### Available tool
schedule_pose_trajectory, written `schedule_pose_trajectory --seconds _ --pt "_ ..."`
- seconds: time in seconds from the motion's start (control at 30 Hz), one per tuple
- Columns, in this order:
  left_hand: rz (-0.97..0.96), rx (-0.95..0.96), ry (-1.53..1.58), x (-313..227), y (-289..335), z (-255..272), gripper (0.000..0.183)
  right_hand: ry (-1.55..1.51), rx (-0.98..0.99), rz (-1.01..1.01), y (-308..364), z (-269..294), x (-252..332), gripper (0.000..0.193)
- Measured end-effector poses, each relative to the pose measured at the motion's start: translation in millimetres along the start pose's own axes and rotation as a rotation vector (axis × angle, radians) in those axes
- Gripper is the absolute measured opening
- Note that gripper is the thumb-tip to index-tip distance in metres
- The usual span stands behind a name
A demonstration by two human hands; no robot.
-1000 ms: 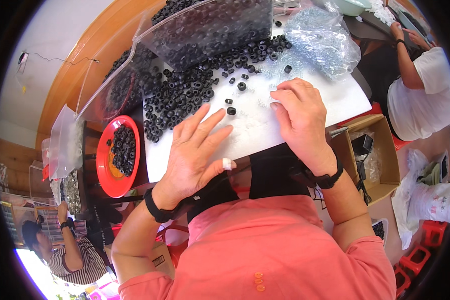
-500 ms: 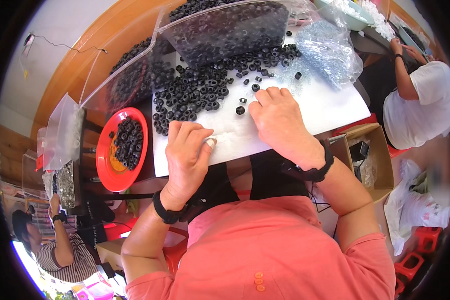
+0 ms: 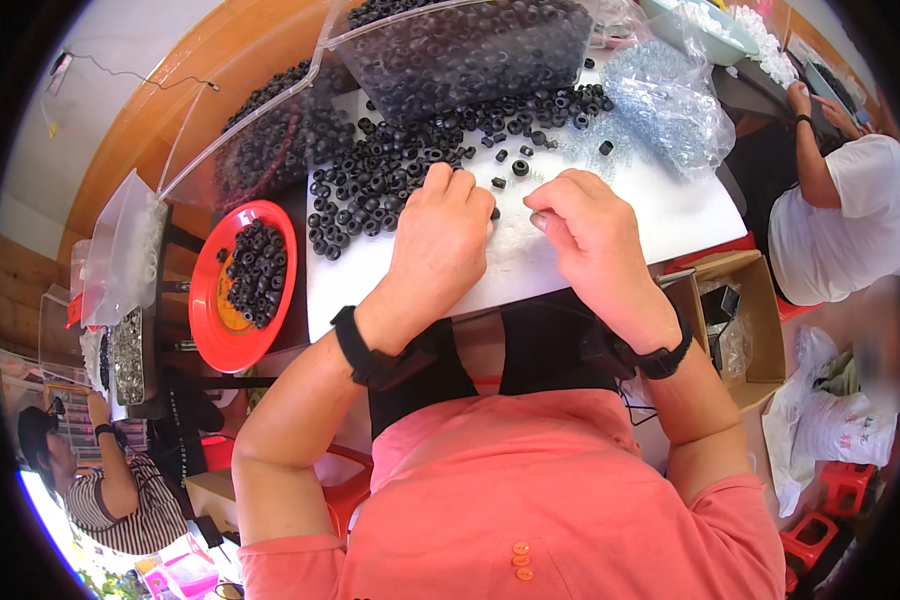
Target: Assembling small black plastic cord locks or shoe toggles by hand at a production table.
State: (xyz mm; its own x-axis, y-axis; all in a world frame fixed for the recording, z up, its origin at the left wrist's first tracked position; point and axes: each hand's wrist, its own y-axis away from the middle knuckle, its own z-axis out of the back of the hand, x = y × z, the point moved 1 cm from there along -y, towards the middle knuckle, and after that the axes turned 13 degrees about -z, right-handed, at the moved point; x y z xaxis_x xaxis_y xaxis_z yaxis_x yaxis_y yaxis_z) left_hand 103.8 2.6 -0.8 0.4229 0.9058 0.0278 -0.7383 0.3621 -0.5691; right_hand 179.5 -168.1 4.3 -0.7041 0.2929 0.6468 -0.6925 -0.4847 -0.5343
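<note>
Over the white tabletop (image 3: 360,290), my left hand (image 3: 440,235) is closed with its fingers bent down; its fingertips are hidden, and a black part (image 3: 494,213) shows right beside them. To its right, my right hand (image 3: 602,240) is closed in a pinch, thumb against forefinger. Something small and dark seems to be at its fingertips, too small to name. Beyond both hands lies a spread of small black ring-shaped parts (image 3: 370,190), with single loose ones, such as a black ring (image 3: 520,168), between the hands and the pile.
A clear bin (image 3: 460,60) of black parts stands at the back. At left is a red plate (image 3: 205,325) with more of them. A plastic bag (image 3: 670,110) of tiny clear pieces lies back right, above a cardboard box (image 3: 765,375). Two people sit at the sides.
My left hand has moved right and farther over the table; the small white piece seen in it before is out of sight. My right hand has turned and shifted slightly right, into a pinch.
</note>
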Motion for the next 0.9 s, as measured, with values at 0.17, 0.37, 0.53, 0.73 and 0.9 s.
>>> schedule_pose_trajectory --seconds 0.17,0.37,0.53,0.73,0.9 --pt "0.009 -0.012 0.086 -17.9 2.5 2.5 0.023 -0.355 0.096 -0.174 8.3 -1.5 2.9 0.016" --pt "0.120 -0.156 0.158 -23.1 7.1 0.9 0.015 -0.432 0.100 -0.211 11.0 -12.9 3.4 0.014" --pt "0.638 -0.269 0.902 -28.6 11.4 13.5 0.017 -0.457 0.137 -0.264 14.2 -18.3 0.3 0.013" --pt "0.569 -0.227 0.839 -23.4 22.5 16.9 0.021 -0.531 0.084 -0.195 13.2 -17.5 6.4 0.014" --pt "0.659 -0.200 1.010 -29.1 20.9 26.0 0.021 -0.491 0.135 -0.111 10.3 -19.4 7.7 0.014"
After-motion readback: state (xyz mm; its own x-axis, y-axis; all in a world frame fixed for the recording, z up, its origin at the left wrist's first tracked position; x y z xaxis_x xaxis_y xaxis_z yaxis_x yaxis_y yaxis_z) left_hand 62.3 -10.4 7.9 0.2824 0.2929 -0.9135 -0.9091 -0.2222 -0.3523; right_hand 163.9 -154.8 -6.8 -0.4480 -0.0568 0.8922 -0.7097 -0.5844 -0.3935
